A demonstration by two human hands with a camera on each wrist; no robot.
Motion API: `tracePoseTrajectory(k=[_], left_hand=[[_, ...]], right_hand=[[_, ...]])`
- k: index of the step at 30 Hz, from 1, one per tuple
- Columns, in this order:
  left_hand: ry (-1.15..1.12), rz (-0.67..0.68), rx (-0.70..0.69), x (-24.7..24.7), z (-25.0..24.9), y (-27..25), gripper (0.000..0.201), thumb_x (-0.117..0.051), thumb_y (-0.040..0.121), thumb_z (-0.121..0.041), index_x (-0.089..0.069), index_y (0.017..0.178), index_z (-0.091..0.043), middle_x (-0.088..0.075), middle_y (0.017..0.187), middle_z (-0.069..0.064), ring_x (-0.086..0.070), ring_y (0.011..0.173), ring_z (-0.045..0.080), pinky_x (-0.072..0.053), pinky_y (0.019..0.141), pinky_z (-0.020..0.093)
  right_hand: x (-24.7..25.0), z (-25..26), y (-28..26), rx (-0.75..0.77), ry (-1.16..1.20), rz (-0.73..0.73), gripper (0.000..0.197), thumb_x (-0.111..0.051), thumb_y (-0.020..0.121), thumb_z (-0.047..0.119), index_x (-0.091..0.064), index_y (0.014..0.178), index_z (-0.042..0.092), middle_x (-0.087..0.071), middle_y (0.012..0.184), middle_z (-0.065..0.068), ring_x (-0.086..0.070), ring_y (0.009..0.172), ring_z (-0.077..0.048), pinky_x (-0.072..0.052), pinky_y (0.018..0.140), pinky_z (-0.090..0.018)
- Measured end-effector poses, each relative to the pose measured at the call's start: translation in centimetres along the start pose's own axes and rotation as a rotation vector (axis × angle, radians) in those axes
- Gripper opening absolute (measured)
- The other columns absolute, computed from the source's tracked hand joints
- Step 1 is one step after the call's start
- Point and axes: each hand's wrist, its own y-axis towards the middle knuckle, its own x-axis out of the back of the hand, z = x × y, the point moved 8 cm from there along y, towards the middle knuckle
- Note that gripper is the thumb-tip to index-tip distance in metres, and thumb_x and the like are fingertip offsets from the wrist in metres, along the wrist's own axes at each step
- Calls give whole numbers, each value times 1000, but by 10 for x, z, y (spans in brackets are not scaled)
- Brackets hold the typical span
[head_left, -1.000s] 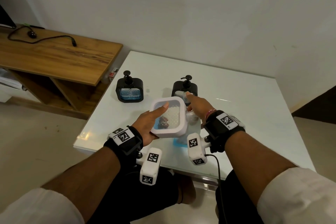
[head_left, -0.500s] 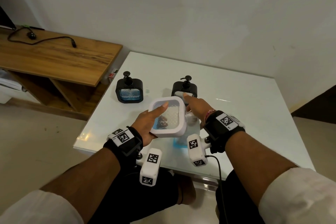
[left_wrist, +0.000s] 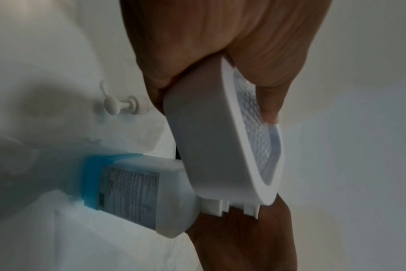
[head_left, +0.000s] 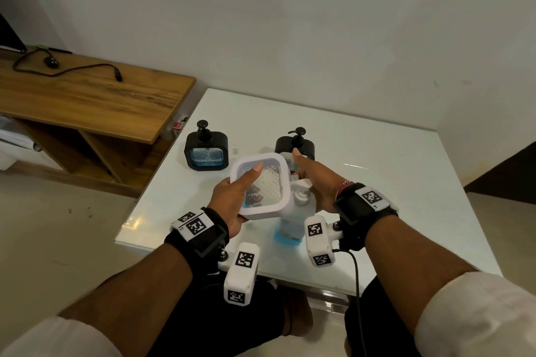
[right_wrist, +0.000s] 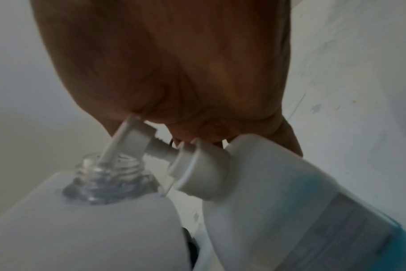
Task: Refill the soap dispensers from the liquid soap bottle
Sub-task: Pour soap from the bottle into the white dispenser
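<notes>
My left hand (head_left: 232,197) gripped the white soap dispenser (head_left: 262,187), thumb laid across its clear textured window and fingers behind it, holding it tilted above the worktop (head_left: 377,171). Its pump was off, and the bare clear threaded neck (right_wrist: 107,176) stood open. My right hand (head_left: 316,182) was closed over the pump head (right_wrist: 137,135) of the liquid soap bottle (left_wrist: 132,188), with the index finger stretched forward; how the remaining fingers lay I could not tell. The white spout reached into the dispenser's neck. The bottle was white with a printed label, and blue soap showed only in its lowest part. It stood near the worktop's front edge, just under and beside the dispenser.

A loose white pump (left_wrist: 121,106) lay on the worktop near my left hand. Farther back stood two black dispensers with their pumps on: the left black dispenser (head_left: 206,151) well apart from my hands, showing blue liquid in its window, and the right black dispenser (head_left: 295,148) just behind my right index fingertip. The right half of the worktop was bare glossy white, running to the wall behind. To the left, a wooden desk (head_left: 87,98) stood against the worktop's corner, with a black cable (head_left: 66,72) on top.
</notes>
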Motion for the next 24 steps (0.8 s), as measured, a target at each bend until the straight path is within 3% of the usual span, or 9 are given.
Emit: tracePoseTrajectory(k=[4,7,9,12,16,20,24], left_hand=[[13,-10,-1,1,1,1,28,-79,85,-36,-71,108,-23,-70,125,19,-67,101,33,-54,96,63],[23,-13,-3,0,2,1,32,-80,85,-36,-71,112,-21,-71,123,20,-69,106,37,-58,87,56],[24,-18,-7,0,3,1,38,-80,83,-37,-70,116,-19,-70,124,21,-69,108,38,-60,80,51],[22,-14,-4,-1,4,1,43,-81,81,-38,-71,117,-17,-70,124,21,-69,100,35,-61,72,45],[29,-27,0,2,3,3,57,-85,72,-42,-70,122,-17,-72,122,19,-68,113,41,-61,77,50],[46,-37,5,3,2,5,47,-81,82,-38,-70,122,-17,-73,120,16,-69,111,39,-60,80,52],[42,-41,8,3,0,5,36,-81,83,-37,-72,113,-20,-69,125,21,-65,117,43,-58,89,61]], right_hand=[[2,0,0,62,28,-56,62,-33,90,73,-52,70,17,-53,71,-5,-57,67,-18,-45,67,-29],[11,-8,11,119,18,-148,76,-33,79,83,-61,74,12,-62,86,-15,-62,86,-28,-49,88,-38],[15,-10,13,137,-4,-195,84,-38,78,81,-70,92,4,-70,99,-17,-64,100,-34,-46,102,-44],[16,-9,15,180,-108,-242,65,-43,97,54,-67,109,-5,-69,110,-19,-60,95,-27,-44,100,-41],[17,-9,18,192,-174,-274,51,-51,96,48,-70,107,2,-69,107,-15,-61,97,-27,-46,97,-41],[16,-11,18,284,-270,-211,18,-65,92,23,-69,78,13,-68,95,-13,-59,88,-23,-48,86,-35],[18,-10,20,329,-342,-196,17,-66,91,14,-69,74,15,-69,91,-15,-58,84,-23,-50,86,-39]])
